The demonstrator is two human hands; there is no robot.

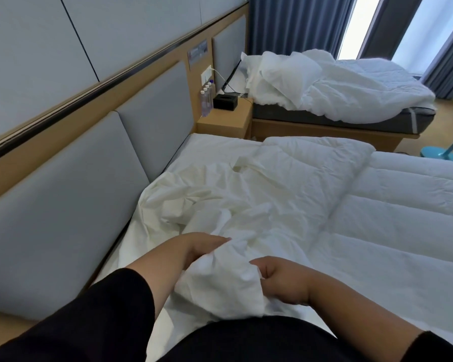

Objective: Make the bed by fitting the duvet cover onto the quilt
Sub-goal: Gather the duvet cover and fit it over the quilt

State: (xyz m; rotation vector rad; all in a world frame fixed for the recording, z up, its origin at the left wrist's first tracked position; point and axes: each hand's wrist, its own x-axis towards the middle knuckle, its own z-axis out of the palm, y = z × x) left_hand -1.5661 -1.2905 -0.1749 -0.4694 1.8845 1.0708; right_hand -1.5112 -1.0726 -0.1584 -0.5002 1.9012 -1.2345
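Black sleeves (120, 309) filled the bottom of the head view, and from them both hands reached onto the near bed (220, 150). Left hand (196, 246) lay on top of a bunched end of the white duvet cover (220, 280), its fingers (217, 240) curled over the cloth and gripping it. Right hand (283, 280) held the same bunch from the other side, its fingers (259, 265) pinching a fold (the fingertips were partly buried in the fabric). Beyond the hands the duvet cover spread crumpled across the head half of the bed, just beside the grey padded headboard (63, 199). Next to it, toward the right, the quilt (403, 205) lay flat with its stitched channels showing, one corner folded over by the cover's far edge.

Farther off stood a wooden nightstand (224, 121) whose tabletop carried a black tissue box (225, 101) and a row of water bottles (206, 100). Behind that was a second bed (338, 126) heaped with rumpled white bedding (324, 84), with blue curtains (293, 24) at the window and a teal lamp base (434, 154) on the floor.
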